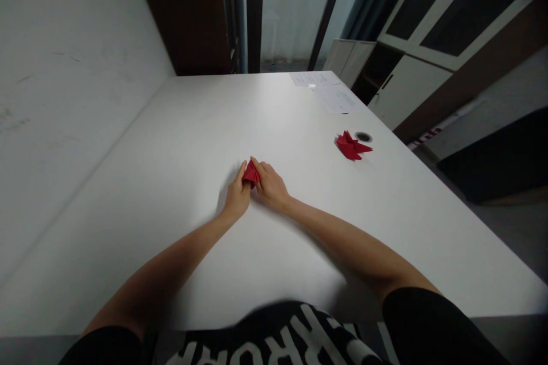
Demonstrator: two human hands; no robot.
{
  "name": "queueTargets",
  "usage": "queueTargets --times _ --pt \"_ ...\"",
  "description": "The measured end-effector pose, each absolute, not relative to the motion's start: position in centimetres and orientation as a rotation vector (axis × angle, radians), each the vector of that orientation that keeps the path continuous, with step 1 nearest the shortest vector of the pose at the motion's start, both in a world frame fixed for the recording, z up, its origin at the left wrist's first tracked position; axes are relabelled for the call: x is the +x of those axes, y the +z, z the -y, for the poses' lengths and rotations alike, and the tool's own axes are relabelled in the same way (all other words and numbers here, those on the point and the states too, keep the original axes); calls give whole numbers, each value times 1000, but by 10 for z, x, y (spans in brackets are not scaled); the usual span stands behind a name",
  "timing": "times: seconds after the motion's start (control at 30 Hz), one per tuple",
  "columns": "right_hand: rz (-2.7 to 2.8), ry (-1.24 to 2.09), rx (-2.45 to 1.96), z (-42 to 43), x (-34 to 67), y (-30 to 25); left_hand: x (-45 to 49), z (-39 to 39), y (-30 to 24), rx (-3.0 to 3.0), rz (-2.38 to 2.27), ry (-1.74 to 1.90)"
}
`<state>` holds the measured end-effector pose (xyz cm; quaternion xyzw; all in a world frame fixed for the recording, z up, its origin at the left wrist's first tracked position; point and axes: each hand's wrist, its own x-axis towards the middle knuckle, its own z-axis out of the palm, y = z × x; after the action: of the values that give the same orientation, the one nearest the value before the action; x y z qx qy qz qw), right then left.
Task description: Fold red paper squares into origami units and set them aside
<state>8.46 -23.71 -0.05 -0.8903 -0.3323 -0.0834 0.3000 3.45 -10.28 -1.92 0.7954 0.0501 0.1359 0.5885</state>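
A small folded piece of red paper (250, 174) sits on the white table (180, 142), pinched between both of my hands. My left hand (237, 194) presses its left side with closed fingers. From the right, my right hand (269, 182) grips it, fingers curled over the fold. Most of the paper is hidden by my fingers. A finished red folded paper figure (351, 146) lies apart to the right, near the table's right side.
A round cable hole (363, 137) is in the table just beyond the red figure. White sheets of paper (329, 91) lie at the far right corner. A white wall runs along the left; cabinets stand to the right past the table edge.
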Motion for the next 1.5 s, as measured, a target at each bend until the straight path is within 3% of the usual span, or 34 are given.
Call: queueTargets --times 0.23,0.5,0.97,1.5 --pt "805 -67 -2332 239 86 -3 42 101 -24 1677 -115 360" --pt "779 132 -1981 246 103 -13 44 91 -19 1732 -124 370" --pt "844 102 -1763 251 108 -7 53 79 -18 1396 -191 200" --pt "775 235 -1692 255 134 -14 64 64 -29 1716 -76 222"
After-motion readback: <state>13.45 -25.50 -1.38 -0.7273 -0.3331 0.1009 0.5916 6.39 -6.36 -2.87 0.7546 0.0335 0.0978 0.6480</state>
